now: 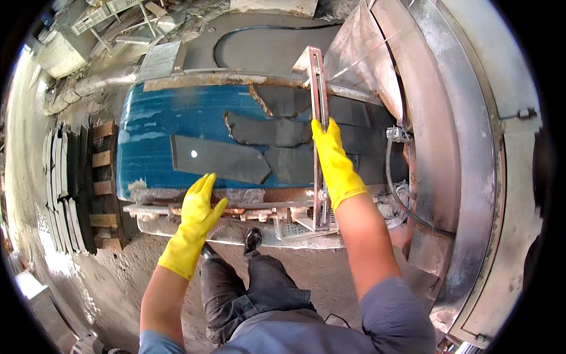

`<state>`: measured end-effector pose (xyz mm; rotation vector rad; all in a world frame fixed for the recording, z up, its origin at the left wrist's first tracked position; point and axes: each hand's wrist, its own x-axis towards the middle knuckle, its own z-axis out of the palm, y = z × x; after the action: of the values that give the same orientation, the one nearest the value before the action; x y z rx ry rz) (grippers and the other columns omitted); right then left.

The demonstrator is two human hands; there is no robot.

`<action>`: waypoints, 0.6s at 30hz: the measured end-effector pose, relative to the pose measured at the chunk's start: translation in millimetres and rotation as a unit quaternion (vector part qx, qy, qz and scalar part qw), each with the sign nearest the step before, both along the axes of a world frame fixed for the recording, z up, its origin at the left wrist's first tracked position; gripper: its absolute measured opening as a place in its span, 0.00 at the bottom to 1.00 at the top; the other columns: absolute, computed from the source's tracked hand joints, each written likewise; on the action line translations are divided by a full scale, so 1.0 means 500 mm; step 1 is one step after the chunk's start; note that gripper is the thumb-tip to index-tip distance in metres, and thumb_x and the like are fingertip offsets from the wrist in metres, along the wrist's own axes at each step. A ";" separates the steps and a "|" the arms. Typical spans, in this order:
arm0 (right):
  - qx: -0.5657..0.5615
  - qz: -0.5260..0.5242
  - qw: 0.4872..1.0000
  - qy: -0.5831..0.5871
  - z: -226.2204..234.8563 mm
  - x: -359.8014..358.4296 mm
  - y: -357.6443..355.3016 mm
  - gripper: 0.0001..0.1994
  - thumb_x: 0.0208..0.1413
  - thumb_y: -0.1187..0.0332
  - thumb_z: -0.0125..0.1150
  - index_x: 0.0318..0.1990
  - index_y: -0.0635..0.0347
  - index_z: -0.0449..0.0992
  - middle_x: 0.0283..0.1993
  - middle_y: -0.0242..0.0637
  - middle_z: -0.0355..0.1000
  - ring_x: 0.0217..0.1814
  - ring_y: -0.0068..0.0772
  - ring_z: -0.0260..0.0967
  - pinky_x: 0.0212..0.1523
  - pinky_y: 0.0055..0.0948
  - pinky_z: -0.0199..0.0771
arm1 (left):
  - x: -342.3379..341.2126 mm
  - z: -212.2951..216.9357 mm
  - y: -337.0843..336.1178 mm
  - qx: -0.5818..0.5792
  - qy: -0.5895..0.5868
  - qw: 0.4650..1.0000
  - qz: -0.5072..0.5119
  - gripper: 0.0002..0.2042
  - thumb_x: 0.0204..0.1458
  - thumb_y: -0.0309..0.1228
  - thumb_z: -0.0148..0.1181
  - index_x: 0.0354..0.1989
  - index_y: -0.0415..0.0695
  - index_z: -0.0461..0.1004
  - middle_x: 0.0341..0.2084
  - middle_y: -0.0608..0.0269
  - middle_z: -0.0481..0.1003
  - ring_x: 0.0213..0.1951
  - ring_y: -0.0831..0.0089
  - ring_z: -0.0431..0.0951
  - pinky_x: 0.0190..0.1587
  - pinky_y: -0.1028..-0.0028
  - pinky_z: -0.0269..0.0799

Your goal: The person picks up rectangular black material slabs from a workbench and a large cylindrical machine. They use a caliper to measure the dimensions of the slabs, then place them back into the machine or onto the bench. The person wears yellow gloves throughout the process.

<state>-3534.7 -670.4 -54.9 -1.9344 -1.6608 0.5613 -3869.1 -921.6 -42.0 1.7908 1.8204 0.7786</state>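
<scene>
Up front, the right hand [335,160] in a yellow glove lay flat on a long metal rail [319,135], fingers straight, gripping nothing. That rail ran away from the person across dark stone slabs [219,158] on the blue table [152,127]. Nearby, the left hand [199,207] hovered open and empty by the near edge.

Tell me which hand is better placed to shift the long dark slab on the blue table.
Left. The left hand hovers open at the long dark slab and its near edge; the right hand rests on the metal guide bar.
</scene>
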 end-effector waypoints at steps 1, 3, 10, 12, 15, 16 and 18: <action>0.021 -0.030 0.998 -0.057 -0.023 -0.004 -0.008 0.36 0.65 0.44 0.62 0.68 0.66 0.68 0.62 0.64 0.73 0.64 0.66 0.72 0.64 0.50 0.73 | -0.006 0.002 0.061 0.010 0.025 0.999 -0.027 0.36 0.50 0.36 0.73 0.67 0.34 0.69 0.63 0.35 0.71 0.65 0.38 0.70 0.69 0.52 0.65; 0.036 -0.081 0.983 -0.162 -0.025 -0.041 -0.032 0.35 0.67 0.41 0.56 0.67 0.63 0.70 0.55 0.60 0.78 0.53 0.65 0.78 0.54 0.53 0.79 | -0.021 0.001 0.175 0.025 0.076 0.994 -0.075 0.39 0.49 0.38 0.74 0.69 0.37 0.67 0.66 0.36 0.69 0.68 0.38 0.68 0.71 0.49 0.61; 0.040 -0.099 0.961 -0.255 0.031 -0.089 -0.022 0.33 0.63 0.44 0.63 0.64 0.62 0.73 0.47 0.56 0.81 0.49 0.61 0.80 0.49 0.50 0.81 | 0.028 -0.071 0.460 0.024 0.160 0.961 -0.225 0.46 0.42 0.49 0.79 0.70 0.44 0.67 0.70 0.43 0.66 0.72 0.45 0.64 0.75 0.48 0.54; 0.014 -0.104 0.956 -0.275 0.029 -0.090 -0.022 0.33 0.61 0.45 0.65 0.64 0.62 0.73 0.48 0.56 0.81 0.50 0.61 0.80 0.51 0.50 0.81 | 0.031 -0.088 0.484 0.032 0.157 0.951 -0.264 0.46 0.42 0.50 0.79 0.69 0.44 0.68 0.69 0.44 0.68 0.70 0.44 0.65 0.74 0.47 0.56; 0.002 -0.102 0.954 -0.282 0.034 -0.085 -0.022 0.34 0.60 0.46 0.68 0.65 0.62 0.72 0.51 0.56 0.80 0.52 0.60 0.80 0.53 0.48 0.80 | 0.008 -0.108 0.490 0.089 0.115 0.946 -0.288 0.43 0.42 0.52 0.77 0.67 0.43 0.71 0.64 0.45 0.72 0.64 0.41 0.71 0.71 0.46 0.61; -0.006 -0.103 0.953 -0.284 0.037 -0.086 -0.021 0.34 0.60 0.46 0.68 0.66 0.61 0.71 0.52 0.55 0.80 0.52 0.60 0.79 0.54 0.48 0.80 | 0.007 -0.112 0.489 0.103 0.114 0.944 -0.293 0.42 0.44 0.53 0.75 0.66 0.43 0.71 0.63 0.44 0.73 0.62 0.41 0.72 0.68 0.46 0.64; -0.023 -0.100 0.953 -0.286 0.042 -0.092 -0.019 0.35 0.60 0.47 0.69 0.67 0.61 0.70 0.53 0.55 0.80 0.54 0.60 0.79 0.56 0.47 0.80 | -0.001 -0.118 0.502 0.093 0.118 0.939 -0.309 0.40 0.46 0.53 0.73 0.65 0.43 0.72 0.62 0.44 0.74 0.60 0.42 0.74 0.66 0.47 0.66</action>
<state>-3580.6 -679.8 -33.8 -2.4176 -1.7479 -0.0566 -3869.8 -670.5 -100.9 2.4804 1.2011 0.5082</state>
